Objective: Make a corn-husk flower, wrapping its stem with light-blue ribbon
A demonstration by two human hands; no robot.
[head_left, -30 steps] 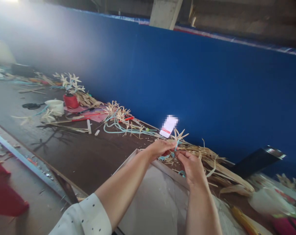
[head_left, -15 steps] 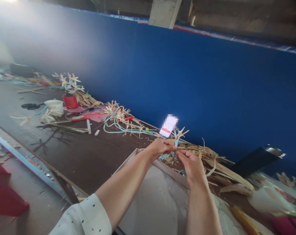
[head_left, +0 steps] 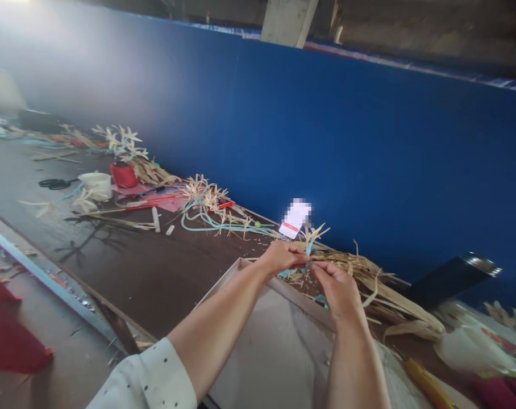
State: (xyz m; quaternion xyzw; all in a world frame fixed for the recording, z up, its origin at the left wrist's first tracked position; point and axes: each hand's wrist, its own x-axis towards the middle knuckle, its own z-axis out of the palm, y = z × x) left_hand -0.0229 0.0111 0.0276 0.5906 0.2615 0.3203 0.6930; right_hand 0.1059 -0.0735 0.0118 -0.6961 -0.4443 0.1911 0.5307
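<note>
Background: one blue wall (head_left: 198,113) rises beyond both our hands; one brown table (head_left: 164,270) runs along its foot, broadest to the left of our left hand.
Left hand: we see one left hand (head_left: 281,257), thumb and fingers narrowed in a pinch on a light-blue stem.
Right hand: one right hand (head_left: 335,287) meets it from the other side, fingertips pinched narrow at the stem's lower part; what else they may hold is too small to tell.
Pale flower: one pale flower (head_left: 315,236) stands upright on this stem, its petals just above our joined fingertips.
Bright rectangle: one, partly pixelated (head_left: 290,228), just beyond our left hand.
Dry strips: one loose heap (head_left: 364,270), too tangled for us to count, behind and right of our right hand.
Tray: one pale, rimmed tray (head_left: 262,341), beneath our forearms.
Flower cluster: one cluster (head_left: 204,196) with several blue stems, left of our left hand.
White pieces: two small white pieces (head_left: 156,220), farther left.
Farthest left: one red spool (head_left: 124,176), one white tub (head_left: 98,187), one pair of black scissors (head_left: 55,184).
Dark cylinder: one, tilted (head_left: 454,279), well right of our right hand.
</note>
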